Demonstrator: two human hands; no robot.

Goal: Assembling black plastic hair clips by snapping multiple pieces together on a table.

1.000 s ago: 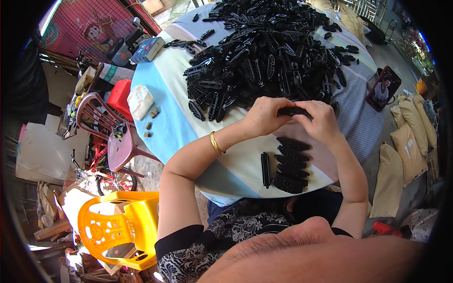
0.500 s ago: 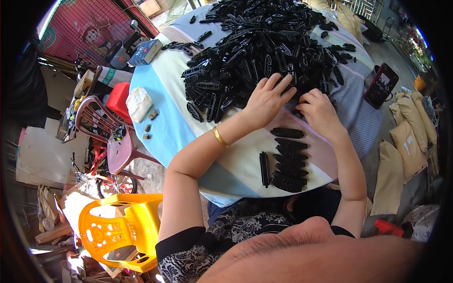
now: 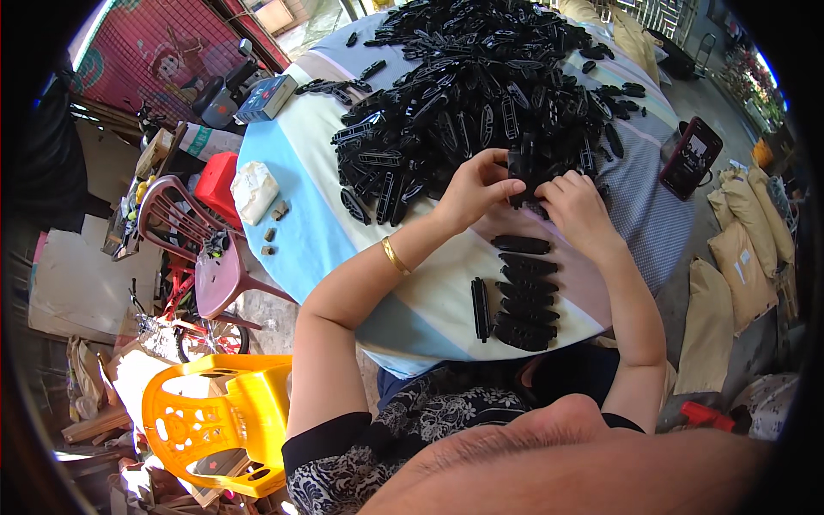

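A large heap of long, narrow black plastic pieces (image 3: 446, 94) covers the far middle of the table. At its near edge my left hand (image 3: 477, 190), a gold bangle on the wrist, pinches one or more black plastic pieces (image 3: 520, 170) between thumb and fingers. Just to the right, my right hand (image 3: 577, 206) has its fingers curled close to those pieces; whatever is in them is hidden. A column of several black pieces (image 3: 526, 287) lies closer to me, with a single black piece (image 3: 480, 309) set lengthwise on its left.
The striped cloth-covered table (image 3: 412, 313) has a blue box (image 3: 266, 98) and a white packet (image 3: 253, 190) at its left. A phone (image 3: 692, 158) stands at the right edge. Yellow (image 3: 215, 421) and pink (image 3: 219, 275) chairs stand left; brown sacks (image 3: 742, 262) lie right.
My left hand, earlier spread over the heap, has drawn back slightly and now grips black plastic at the heap's edge. The right hand has shifted slightly, fingers still curled.
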